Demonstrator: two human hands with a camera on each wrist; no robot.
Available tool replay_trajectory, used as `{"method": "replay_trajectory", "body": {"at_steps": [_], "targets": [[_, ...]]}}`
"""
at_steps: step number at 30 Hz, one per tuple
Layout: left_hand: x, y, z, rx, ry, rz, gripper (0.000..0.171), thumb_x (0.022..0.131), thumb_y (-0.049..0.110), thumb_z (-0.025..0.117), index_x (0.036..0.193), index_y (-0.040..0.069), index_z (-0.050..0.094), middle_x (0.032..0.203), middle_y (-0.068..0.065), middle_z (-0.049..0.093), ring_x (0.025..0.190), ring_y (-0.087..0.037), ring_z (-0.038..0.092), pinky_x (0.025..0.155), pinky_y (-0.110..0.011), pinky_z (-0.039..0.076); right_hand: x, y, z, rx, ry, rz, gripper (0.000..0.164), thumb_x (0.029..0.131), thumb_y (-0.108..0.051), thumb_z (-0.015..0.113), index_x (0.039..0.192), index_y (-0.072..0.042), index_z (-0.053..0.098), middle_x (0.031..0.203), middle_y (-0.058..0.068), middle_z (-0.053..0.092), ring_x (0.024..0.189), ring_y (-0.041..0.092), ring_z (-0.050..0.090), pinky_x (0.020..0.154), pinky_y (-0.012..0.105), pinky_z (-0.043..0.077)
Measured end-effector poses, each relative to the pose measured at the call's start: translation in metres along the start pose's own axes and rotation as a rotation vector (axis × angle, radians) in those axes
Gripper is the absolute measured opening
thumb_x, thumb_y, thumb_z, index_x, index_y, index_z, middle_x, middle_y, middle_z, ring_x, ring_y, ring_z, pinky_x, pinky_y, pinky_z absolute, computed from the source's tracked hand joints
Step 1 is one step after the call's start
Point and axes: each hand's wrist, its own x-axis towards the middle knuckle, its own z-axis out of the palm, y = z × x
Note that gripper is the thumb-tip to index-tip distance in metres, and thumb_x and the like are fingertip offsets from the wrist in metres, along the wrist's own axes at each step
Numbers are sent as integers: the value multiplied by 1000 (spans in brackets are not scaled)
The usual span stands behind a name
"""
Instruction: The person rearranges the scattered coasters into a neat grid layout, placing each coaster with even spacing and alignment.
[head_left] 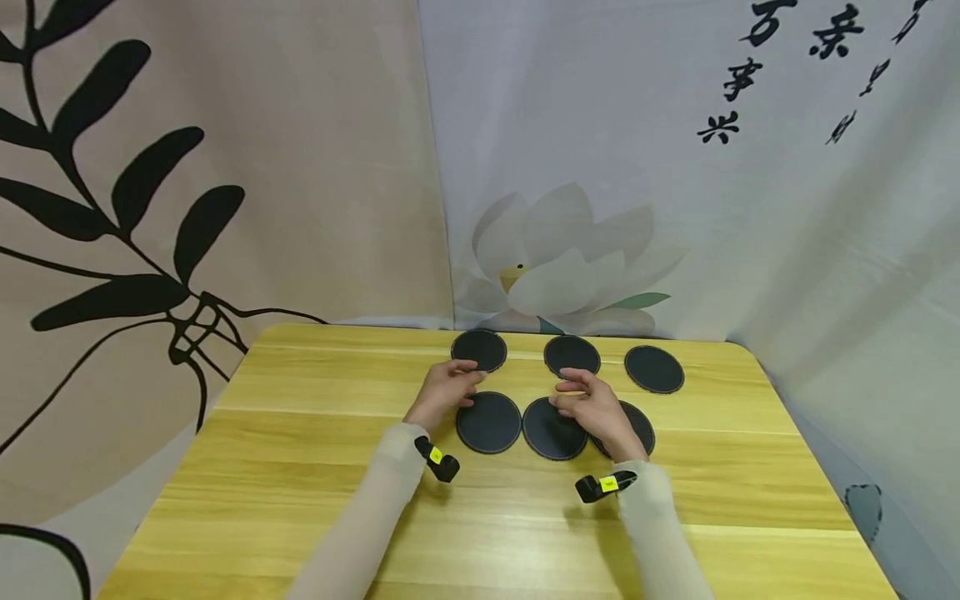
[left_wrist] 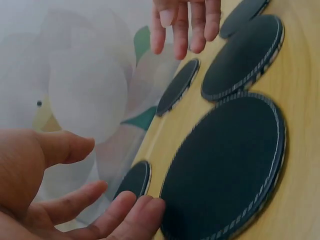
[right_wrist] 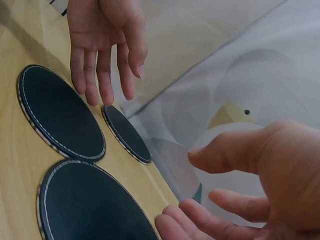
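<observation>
Several round black coasters with pale stitched rims lie on the wooden table in two rows. My left hand [head_left: 446, 392] hovers by the left pair, between the back-left coaster [head_left: 479, 350] and the front-left coaster [head_left: 488, 423]. Over the front-middle coaster [head_left: 555, 430] and the front-right coaster [head_left: 634, 427] is my right hand [head_left: 596, 410], which partly hides both. Its fingertips overlap the lower edge of the back-middle coaster [head_left: 572, 356]. Both wrist views show the fingers relaxed and apart from the thumb, with nothing between them.
At the back right lies another black coaster [head_left: 654, 369]. The yellow wooden table [head_left: 300, 467] ends at a hanging cloth [head_left: 337, 167] printed with leaves, a lotus and characters. Each wrist wears a small black camera [head_left: 442, 465].
</observation>
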Motion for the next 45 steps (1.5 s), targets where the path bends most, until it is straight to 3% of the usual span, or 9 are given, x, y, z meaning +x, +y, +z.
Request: {"method": "replay_trajectory", "body": {"at_steps": [11, 16, 23, 32, 39, 41, 45], "targets": [[22, -6, -29, -36, -25, -82, 55, 99, 21, 69, 150, 9, 51, 131, -19, 68, 109, -32, 72, 90, -38, 63, 27, -13, 15, -15, -105, 17, 63, 98, -11, 67, 155, -4, 41, 136, 27, 60, 116, 35, 70, 94, 40, 62], [30, -5, -39, -36, -31, -88, 55, 101, 18, 66, 151, 6, 47, 134, -21, 66, 112, -36, 71, 92, -39, 63, 41, -11, 19, 5, -152, 38, 63, 98, -11, 66, 155, -2, 40, 135, 26, 62, 121, 37, 67, 97, 41, 61], [45, 3, -46, -55, -21, -88, 57, 100, 14, 66, 151, 1, 46, 136, -22, 65, 110, -36, 71, 91, -39, 63, 65, -13, 24, -2, -171, 80, 64, 97, -12, 68, 154, -2, 42, 136, 25, 63, 112, 33, 72, 92, 38, 62], [65, 7, -47, 102, 8, -64, 55, 98, 15, 69, 148, 1, 50, 125, -25, 69, 105, -35, 73, 94, -41, 62, 94, -26, 33, -71, -173, 126, 62, 96, -11, 67, 153, 0, 42, 129, 22, 69, 104, 29, 73, 87, 34, 63], [77, 11, -47, 187, 38, -63, 55, 96, 16, 71, 147, 3, 53, 108, -22, 70, 89, -29, 73, 91, -43, 62, 111, -34, 41, -155, -148, 159, 64, 95, -13, 69, 152, -3, 44, 121, 17, 72, 97, 23, 72, 89, 33, 62], [80, 12, -46, 218, 41, -71, 55, 97, 17, 71, 147, 4, 54, 111, -23, 70, 89, -29, 73, 91, -42, 63, 114, -35, 42, -193, -152, 163, 64, 95, -14, 68, 153, -3, 43, 124, 17, 70, 99, 23, 72, 91, 33, 62], [85, 16, -44, 300, 39, -70, 53, 98, 18, 69, 146, 2, 55, 135, -23, 63, 97, -32, 74, 89, -40, 63, 117, -38, 46, -261, -174, 149, 64, 97, -15, 66, 155, -2, 40, 132, 20, 64, 108, 28, 71, 94, 34, 61]]}}
